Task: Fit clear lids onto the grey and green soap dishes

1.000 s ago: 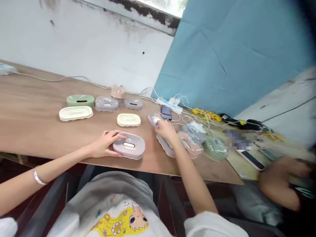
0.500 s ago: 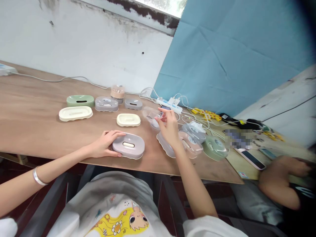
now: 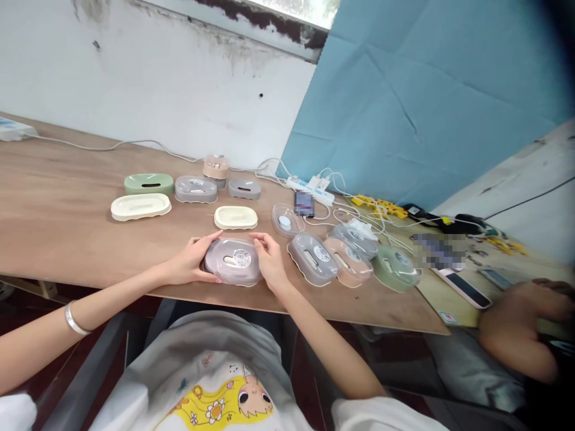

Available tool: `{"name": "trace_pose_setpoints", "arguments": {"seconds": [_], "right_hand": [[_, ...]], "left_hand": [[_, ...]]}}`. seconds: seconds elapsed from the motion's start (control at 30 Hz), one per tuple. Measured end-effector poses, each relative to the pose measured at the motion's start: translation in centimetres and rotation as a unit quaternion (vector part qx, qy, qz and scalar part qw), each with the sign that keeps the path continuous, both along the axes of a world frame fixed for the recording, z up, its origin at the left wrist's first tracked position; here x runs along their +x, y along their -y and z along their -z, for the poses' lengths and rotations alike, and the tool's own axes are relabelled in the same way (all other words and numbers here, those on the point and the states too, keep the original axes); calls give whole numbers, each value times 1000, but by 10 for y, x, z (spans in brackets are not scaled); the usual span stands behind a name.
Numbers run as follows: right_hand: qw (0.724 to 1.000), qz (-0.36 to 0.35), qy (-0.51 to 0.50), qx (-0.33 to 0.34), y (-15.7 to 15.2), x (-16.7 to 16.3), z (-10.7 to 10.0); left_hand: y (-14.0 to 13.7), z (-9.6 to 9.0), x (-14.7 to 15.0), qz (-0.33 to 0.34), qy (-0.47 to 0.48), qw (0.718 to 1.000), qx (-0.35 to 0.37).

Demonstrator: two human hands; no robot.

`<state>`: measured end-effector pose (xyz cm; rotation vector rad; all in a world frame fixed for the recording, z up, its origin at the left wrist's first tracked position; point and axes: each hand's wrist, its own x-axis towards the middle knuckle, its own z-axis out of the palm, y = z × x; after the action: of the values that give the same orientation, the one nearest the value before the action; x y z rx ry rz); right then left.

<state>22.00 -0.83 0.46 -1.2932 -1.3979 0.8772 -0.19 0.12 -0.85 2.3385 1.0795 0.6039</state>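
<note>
Right hand (image 3: 272,261) swung inward opposite left hand (image 3: 194,261), each grip holding the lilac box (image 3: 231,271).

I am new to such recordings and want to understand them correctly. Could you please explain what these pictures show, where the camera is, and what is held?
There is no machine here, only a person's bare left hand and right hand. Every picture comes from one camera worn on that person's head, looking forward and down. The hands hold between them a mauve oval box under a transparent cover with a round label. Also on the brown table are, among others, a green slotted box, two cream oval pieces, a loose transparent lid and a covered peach box. At far right is a co-worker's arm.
</note>
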Motion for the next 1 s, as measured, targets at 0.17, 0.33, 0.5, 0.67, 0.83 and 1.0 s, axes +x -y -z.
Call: {"name": "trace_pose_setpoints", "arguments": {"seconds": [0.17,0.33,0.5,0.67,0.83,1.0], "right_hand": [[967,-183,155,86,12,1,-21],[903,-221,342,139,20,8,-25],[895,-191,379,138,12,-4,-25],[878,-194,420,123,6,-10,-28],[852,-196,464,145,8,-7,-24],[817,-239,513,114,14,8,-29]], "left_hand": [[1,-3,1,-17,18,1000,-13],[1,-5,3,-33,27,999,-23],[-3,0,2,-27,45,999,-3],[-4,1,-1,-21,90,995,-32],[-1,0,-1,-16,100,993,-55],[-5,5,-4,13,71,997,-33]]}}
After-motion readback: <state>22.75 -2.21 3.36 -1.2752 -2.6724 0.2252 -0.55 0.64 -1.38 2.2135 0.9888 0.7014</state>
